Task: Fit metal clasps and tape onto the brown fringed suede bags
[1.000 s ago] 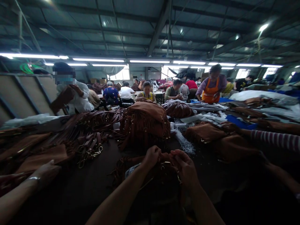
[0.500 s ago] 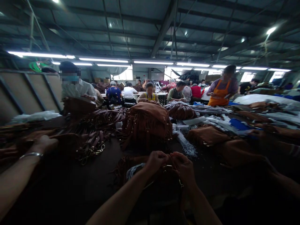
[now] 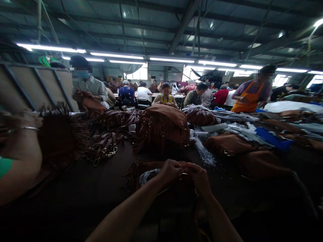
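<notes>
Carefully, the left hand (image 3: 170, 171) and right hand (image 3: 199, 178) are pinching a metal fitting (image 3: 185, 174) on a fringed brown suede bag (image 3: 141, 168), holding it up between them.

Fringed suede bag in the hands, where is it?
Head view, bottom centre: the bag on the dark worktable under the left hand and right hand, below a larger fringed bag.

Vs a sec ago, wearer's left hand (image 3: 170, 171) sits closer to the right hand (image 3: 198, 177). Co-worker's arm w/ silver bangle (image 3: 30, 128) is now raised at far left, green sleeve (image 3: 5, 166) showing, co-worker's hand (image 3: 25, 119) by a dark fringed bag (image 3: 57, 141). Striped sleeve on right's out of view. Orange-apron worker (image 3: 249, 97) now turned more to the left.
</notes>
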Motion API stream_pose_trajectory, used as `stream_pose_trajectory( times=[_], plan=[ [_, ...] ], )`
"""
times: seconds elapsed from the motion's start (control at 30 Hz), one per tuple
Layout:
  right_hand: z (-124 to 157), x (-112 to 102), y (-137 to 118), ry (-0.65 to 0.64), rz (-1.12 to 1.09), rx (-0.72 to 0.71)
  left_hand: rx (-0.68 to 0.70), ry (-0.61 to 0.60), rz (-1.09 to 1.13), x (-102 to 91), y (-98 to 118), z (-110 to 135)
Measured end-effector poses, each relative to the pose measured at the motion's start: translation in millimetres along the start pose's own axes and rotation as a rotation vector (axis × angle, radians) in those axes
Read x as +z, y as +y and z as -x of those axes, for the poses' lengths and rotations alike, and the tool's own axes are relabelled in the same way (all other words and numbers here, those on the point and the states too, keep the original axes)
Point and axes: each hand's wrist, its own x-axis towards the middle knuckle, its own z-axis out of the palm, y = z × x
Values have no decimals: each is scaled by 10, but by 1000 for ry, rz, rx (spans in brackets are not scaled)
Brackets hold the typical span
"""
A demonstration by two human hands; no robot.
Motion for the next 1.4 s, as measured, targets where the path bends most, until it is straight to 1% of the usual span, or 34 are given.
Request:
stream_pose_trajectory(
  times=[0.07,0.17,0.27,0.33,0.5,0.67,0.77,0.83,0.9,0.93,0.97,1.0,1.07,1.1,1.13,1.2,1.27,1.33,1.4],
  plan=[
    [14,0,-49,6,115,-35,0,-3,-24,-2,1,-4],
    [59,6,-103,7,231,-78,-22,2,-24,2,-17,-17],
    [104,11,-102,-4,319,-128,-50,5,-36,15,-47,-25],
    [126,22,-78,16,370,-147,-59,1,-44,29,-79,-32],
    [165,87,20,67,453,-170,-94,41,5,60,-182,-75],
    [198,155,112,122,521,-210,-168,39,51,74,-226,-107],
    [202,165,123,100,568,-239,-194,41,56,90,-212,-111],
    [199,153,107,75,576,-229,-187,19,4,72,-173,-103],
    [199,128,81,67,554,-199,-151,-36,-117,-11,-100,-62],
    [201,111,67,77,542,-181,-113,-46,-204,-86,-55,-19],
    [205,94,55,92,532,-165,-65,-26,-300,-181,-9,42],
    [211,78,46,108,526,-152,-13,23,-404,-295,30,121],
    [221,47,37,124,525,-141,62,188,-608,-552,63,323],
    [223,35,37,117,521,-141,70,256,-686,-679,47,434],
    [221,24,39,105,516,-143,51,291,-733,-796,9,541],
    [203,10,41,96,505,-149,-19,284,-734,-976,-122,719],
    [170,7,34,106,516,-157,-75,257,-676,-1075,-263,821],
    [138,26,9,98,561,-166,-97,238,-656,-1104,-338,852],
    [130,74,-34,43,615,-187,-79,216,-690,-1075,-304,846]
  ],
)
